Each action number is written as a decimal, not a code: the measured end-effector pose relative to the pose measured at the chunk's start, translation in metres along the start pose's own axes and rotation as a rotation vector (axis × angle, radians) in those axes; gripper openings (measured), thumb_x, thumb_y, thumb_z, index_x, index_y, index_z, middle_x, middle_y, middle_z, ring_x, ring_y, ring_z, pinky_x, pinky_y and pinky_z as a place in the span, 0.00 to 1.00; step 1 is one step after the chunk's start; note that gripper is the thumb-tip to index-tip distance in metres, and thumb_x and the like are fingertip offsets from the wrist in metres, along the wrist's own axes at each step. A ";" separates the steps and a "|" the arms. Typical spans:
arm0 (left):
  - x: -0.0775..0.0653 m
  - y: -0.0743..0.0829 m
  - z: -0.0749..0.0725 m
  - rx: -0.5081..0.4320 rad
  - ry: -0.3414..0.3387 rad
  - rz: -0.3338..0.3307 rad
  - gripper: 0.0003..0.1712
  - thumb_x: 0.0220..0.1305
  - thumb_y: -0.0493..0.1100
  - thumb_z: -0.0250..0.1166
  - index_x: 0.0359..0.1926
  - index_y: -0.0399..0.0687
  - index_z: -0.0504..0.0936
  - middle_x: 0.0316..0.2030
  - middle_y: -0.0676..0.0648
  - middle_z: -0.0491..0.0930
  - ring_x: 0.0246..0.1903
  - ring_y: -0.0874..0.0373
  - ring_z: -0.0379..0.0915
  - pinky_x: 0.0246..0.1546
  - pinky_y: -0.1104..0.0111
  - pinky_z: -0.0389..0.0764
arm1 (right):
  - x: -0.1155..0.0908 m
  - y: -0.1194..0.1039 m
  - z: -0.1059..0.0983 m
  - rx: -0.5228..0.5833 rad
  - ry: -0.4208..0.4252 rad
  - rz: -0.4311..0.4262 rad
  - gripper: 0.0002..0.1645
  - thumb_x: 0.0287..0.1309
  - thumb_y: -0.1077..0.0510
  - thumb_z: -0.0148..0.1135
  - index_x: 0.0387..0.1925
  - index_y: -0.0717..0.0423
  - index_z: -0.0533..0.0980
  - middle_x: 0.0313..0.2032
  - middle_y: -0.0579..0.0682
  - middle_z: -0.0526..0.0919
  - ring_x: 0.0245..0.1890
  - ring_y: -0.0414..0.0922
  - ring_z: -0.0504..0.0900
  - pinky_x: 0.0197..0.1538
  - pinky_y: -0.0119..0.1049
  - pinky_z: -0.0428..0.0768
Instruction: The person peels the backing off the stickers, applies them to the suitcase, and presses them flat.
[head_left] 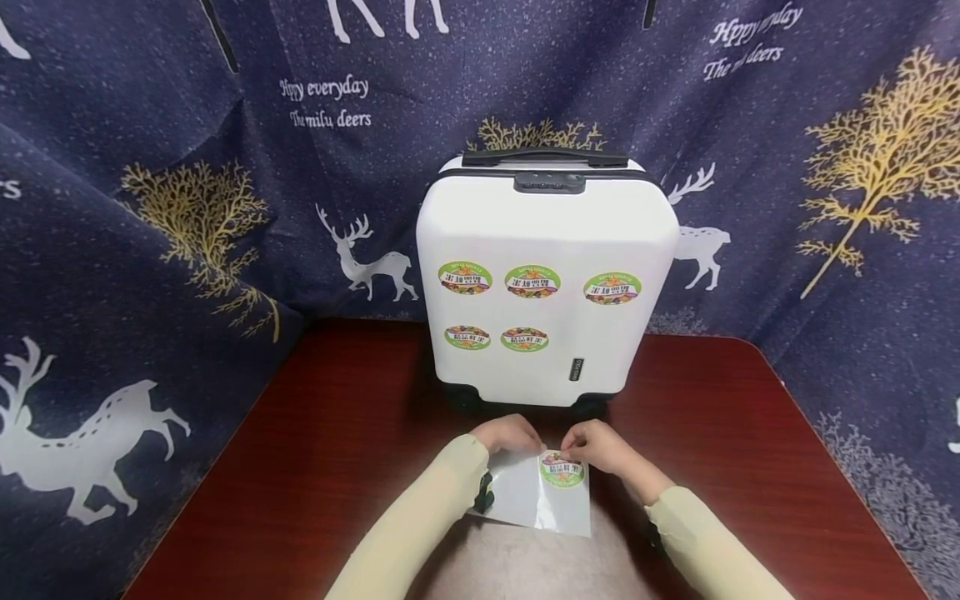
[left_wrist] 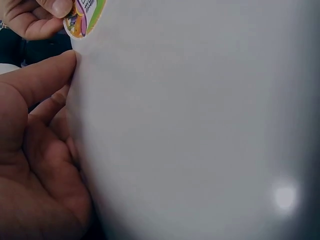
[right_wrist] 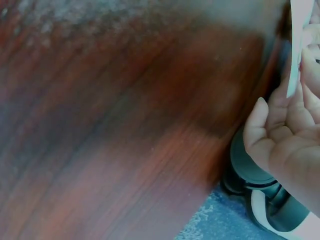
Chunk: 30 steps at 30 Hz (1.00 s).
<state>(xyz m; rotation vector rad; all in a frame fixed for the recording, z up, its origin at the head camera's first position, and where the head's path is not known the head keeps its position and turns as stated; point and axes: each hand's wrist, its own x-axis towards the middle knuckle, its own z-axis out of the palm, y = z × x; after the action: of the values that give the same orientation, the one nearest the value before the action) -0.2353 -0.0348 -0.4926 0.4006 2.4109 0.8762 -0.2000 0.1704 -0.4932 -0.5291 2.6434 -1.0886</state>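
My left hand (head_left: 512, 433) pinches the far edge of a white backing sheet (head_left: 517, 487). In the left wrist view its thumb and fingers (left_wrist: 47, 82) meet at the sheet's edge, and the blank white surface (left_wrist: 185, 125) fills most of that view. One oval fruit sticker (head_left: 562, 473), green-rimmed with dark lettering, lies at the sheet's right part. My right hand (head_left: 600, 446) pinches the sticker's upper edge with thumb and fingertips. In the right wrist view the right hand (right_wrist: 295, 130) is at the sheet, seen edge-on; the sticker is hidden there.
A white suitcase (head_left: 547, 217) with a black handle stands upright behind the hands. It bears three oval stickers (head_left: 532, 282) above and two below at left. Its dark wheels (head_left: 588, 406) rest on the reddish-brown table (head_left: 315, 450). A blue deer-patterned cloth (head_left: 337, 167) hangs behind.
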 end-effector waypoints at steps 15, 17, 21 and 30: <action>-0.003 0.004 0.003 -0.007 0.032 -0.017 0.11 0.62 0.44 0.69 0.41 0.43 0.92 0.44 0.46 0.89 0.40 0.57 0.77 0.53 0.59 0.80 | -0.004 -0.012 0.008 -0.208 0.137 0.002 0.09 0.53 0.69 0.69 0.22 0.57 0.81 0.24 0.46 0.80 0.29 0.39 0.72 0.35 0.32 0.74; -0.003 0.004 0.003 -0.009 0.033 -0.018 0.11 0.62 0.43 0.69 0.41 0.43 0.92 0.44 0.45 0.90 0.40 0.57 0.77 0.53 0.59 0.80 | -0.004 -0.013 0.008 -0.211 0.138 0.009 0.09 0.54 0.69 0.69 0.22 0.56 0.81 0.24 0.46 0.80 0.28 0.39 0.72 0.35 0.32 0.74; -0.002 0.004 0.004 -0.023 0.032 -0.016 0.11 0.62 0.43 0.69 0.41 0.42 0.92 0.44 0.44 0.90 0.41 0.57 0.78 0.54 0.59 0.80 | -0.005 -0.013 0.009 -0.198 0.127 0.021 0.09 0.56 0.70 0.68 0.23 0.56 0.81 0.23 0.45 0.81 0.26 0.38 0.73 0.32 0.31 0.74; -0.001 0.004 0.005 0.013 0.044 -0.008 0.10 0.63 0.43 0.69 0.39 0.42 0.92 0.41 0.46 0.90 0.35 0.60 0.73 0.45 0.65 0.78 | -0.008 -0.013 0.006 -0.172 0.114 -0.007 0.09 0.56 0.71 0.66 0.24 0.57 0.81 0.23 0.45 0.81 0.26 0.38 0.73 0.32 0.30 0.73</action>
<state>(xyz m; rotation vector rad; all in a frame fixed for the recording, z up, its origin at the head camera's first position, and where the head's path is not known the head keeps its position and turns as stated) -0.2316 -0.0299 -0.4933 0.3795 2.4581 0.8751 -0.1879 0.1614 -0.4871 -0.5246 2.8543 -0.9233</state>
